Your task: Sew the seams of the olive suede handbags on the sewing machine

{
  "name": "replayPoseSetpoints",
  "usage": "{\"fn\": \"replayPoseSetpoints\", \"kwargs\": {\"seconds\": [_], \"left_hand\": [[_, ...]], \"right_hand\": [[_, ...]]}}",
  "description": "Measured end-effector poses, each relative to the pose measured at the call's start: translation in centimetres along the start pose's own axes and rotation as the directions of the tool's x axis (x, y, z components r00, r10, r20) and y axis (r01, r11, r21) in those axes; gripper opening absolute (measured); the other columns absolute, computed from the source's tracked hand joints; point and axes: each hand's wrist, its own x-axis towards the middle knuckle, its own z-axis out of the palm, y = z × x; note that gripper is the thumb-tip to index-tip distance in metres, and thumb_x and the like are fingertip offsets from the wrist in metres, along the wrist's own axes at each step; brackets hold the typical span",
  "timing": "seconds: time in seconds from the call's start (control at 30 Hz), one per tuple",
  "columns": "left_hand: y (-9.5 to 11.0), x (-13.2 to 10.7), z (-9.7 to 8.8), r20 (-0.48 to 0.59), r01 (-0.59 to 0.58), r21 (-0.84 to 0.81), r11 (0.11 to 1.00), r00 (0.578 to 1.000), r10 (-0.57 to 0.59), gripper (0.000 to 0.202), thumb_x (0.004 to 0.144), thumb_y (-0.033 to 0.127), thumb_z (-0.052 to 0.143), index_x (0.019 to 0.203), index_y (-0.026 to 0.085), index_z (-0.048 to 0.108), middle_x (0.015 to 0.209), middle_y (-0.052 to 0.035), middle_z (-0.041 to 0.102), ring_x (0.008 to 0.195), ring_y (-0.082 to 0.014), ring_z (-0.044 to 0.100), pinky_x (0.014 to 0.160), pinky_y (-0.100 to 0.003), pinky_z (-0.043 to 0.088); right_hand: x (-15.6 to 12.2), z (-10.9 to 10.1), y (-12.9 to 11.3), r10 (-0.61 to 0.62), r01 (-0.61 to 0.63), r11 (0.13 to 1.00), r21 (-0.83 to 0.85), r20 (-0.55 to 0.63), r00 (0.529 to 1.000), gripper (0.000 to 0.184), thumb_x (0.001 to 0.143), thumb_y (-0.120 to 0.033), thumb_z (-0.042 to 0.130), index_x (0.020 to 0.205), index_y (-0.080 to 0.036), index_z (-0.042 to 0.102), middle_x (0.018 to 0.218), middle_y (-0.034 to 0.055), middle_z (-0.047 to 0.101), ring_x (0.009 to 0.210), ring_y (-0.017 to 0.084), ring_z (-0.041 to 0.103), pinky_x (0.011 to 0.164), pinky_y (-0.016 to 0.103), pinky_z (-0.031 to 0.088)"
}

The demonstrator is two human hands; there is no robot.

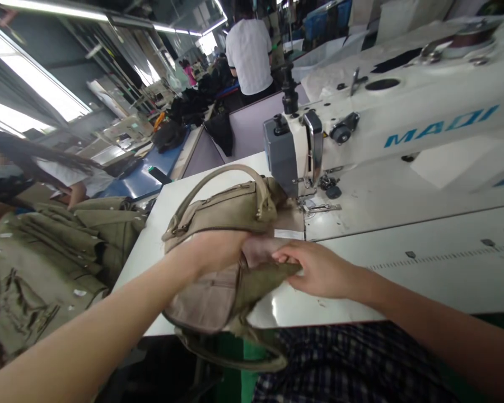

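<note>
**The bag (231,210), spread out beside the machine**

My right hand (319,271) pinches the edge of an olive flap (269,282) of the bag between thumb and fingers, drawing that side out toward me, I judge so the cloth lies less bunched. My left hand (220,249) reaches across the bag's middle; its fingertips are blurred among the folds, so I can't tell whether they grip or only press. Set there, it probably steadies the body against the pull of the other.

The bag rests on the white table (277,308), near its front edge, its far side close to the presser foot (319,208); whether any cloth lies under the foot I can't make out. A white label (288,234) lies flat just beside it. One handle (231,167) arches up over the top; the other handle (252,365) hangs past the table edge, which likely spares it from crowding the work.

Beyond, the sewing machine (294,145) stands to my right. To my left, a pile of olive pieces (71,252) sits within easy reach, and farther off a person in a white shirt (250,56) faces away.
</note>
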Motion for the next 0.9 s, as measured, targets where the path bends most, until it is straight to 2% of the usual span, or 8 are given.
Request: {"fn": "replayPoseSetpoints", "kwargs": {"seconds": [0.1,0.2,0.33,0.5,0.6,0.67,0.73,0.9], "left_hand": [[5.0,1.1,0.3,-0.009,-0.238,0.006,0.971,0.971,0.238,0.019,0.083,0.013,0.046,0.094,0.015,0.06,0.083,-0.005,0.065,0.078,-0.0194,0.063,0.074,-0.029,0.052],[6.6,2.2,2.1,-0.081,-0.417,0.036,0.908,0.904,0.419,0.02,0.087,0.016,0.047,0.103,0.011,0.057,0.111,-0.0111,0.061,0.101,-0.0207,0.06,0.09,-0.03,0.048],[4.9,2.3,4.8,-0.076,-0.193,0.285,0.939,0.972,0.223,0.039,0.089,0.009,0.046,0.128,0.005,0.049,0.14,-0.0183,0.044,0.127,-0.026,0.046,0.103,-0.033,0.043],[5.2,1.6,5.1,-0.11,0.112,0.314,0.943,0.991,-0.081,0.062,0.088,0.003,0.039,0.147,0.012,0.024,0.143,-0.0151,0.043,0.115,-0.021,0.058,0.087,-0.029,0.055],[5.7,2.0,5.1,-0.074,-0.086,0.292,0.953,0.991,0.112,0.067,0.087,0.0,0.033,0.15,0.015,0.014,0.155,-0.009,0.019,0.135,-0.0174,0.038,0.095,-0.025,0.051],[5.3,2.4,5.7,-0.033,-0.232,0.232,0.945,0.969,0.246,0.067,0.086,-0.001,0.03,0.15,0.011,0.012,0.157,-0.0063,0.008,0.144,-0.0158,0.013,0.11,-0.027,0.037],[4.6,2.7,6.6,0.004,-0.259,0.156,0.953,0.965,0.261,0.07,0.084,-0.002,0.029,0.15,0.009,0.008,0.157,-0.0059,0.006,0.143,-0.0142,-0.002,0.118,-0.027,0.021],[3.0,3.0,8.0,0.084,-0.243,0.027,0.97,0.967,0.24,0.083,0.077,0.001,0.04,0.15,0.012,0.002,0.156,-0.0083,0.01,0.143,-0.0149,0.003,0.118,-0.029,0.019]], "right_hand": [[-0.5,-1.2,0.6,-0.09,0.079,0.993,0.091,0.128,0.988,0.031,0.061,-0.004,0.063,0.088,-0.017,0.069,0.077,-0.0016,0.068,0.064,0.014,0.06,0.057,0.022,0.046],[-1.7,-2.1,0.5,-0.161,0.135,0.982,0.133,0.211,0.964,0.015,0.058,-0.001,0.063,0.063,-0.016,0.063,0.066,-0.0018,0.064,0.061,0.014,0.057,0.054,0.021,0.044],[-4.0,-1.1,-0.4,-0.254,0.251,0.966,0.061,0.065,0.965,0.017,0.075,0.0,0.056,0.074,-0.015,0.065,0.088,0.0063,0.067,0.084,0.018,0.062,0.079,0.028,0.051],[-6.3,1.9,-0.4,-0.414,0.359,0.899,-0.251,-0.221,0.883,0.03,0.084,0.001,0.039,0.088,-0.01,0.067,0.091,0.0144,0.068,0.094,0.023,0.063,0.093,0.039,0.05],[-6.4,2.1,0.0,-0.457,0.389,0.875,-0.287,-0.229,0.859,0.035,0.091,-0.002,0.032,0.092,-0.009,0.067,0.091,0.0138,0.069,0.088,0.02,0.064,0.092,0.035,0.051],[-6.4,1.8,0.2,-0.485,0.42,0.861,-0.289,-0.212,0.848,0.037,0.093,-0.004,0.031,0.093,-0.008,0.067,0.09,0.0141,0.069,0.087,0.02,0.065,0.092,0.034,0.051],[-6.3,1.5,0.5,-0.506,0.449,0.85,-0.275,-0.192,0.841,0.037,0.094,-0.005,0.03,0.094,-0.008,0.067,0.091,0.0141,0.069,0.088,0.019,0.065,0.092,0.032,0.051],[-6.1,1.3,0.7,-0.466,0.382,0.866,-0.323,-0.244,0.85,0.034,0.093,-0.006,0.033,0.094,-0.009,0.067,0.095,0.0145,0.068,0.095,0.022,0.063,0.093,0.038,0.051]]}}
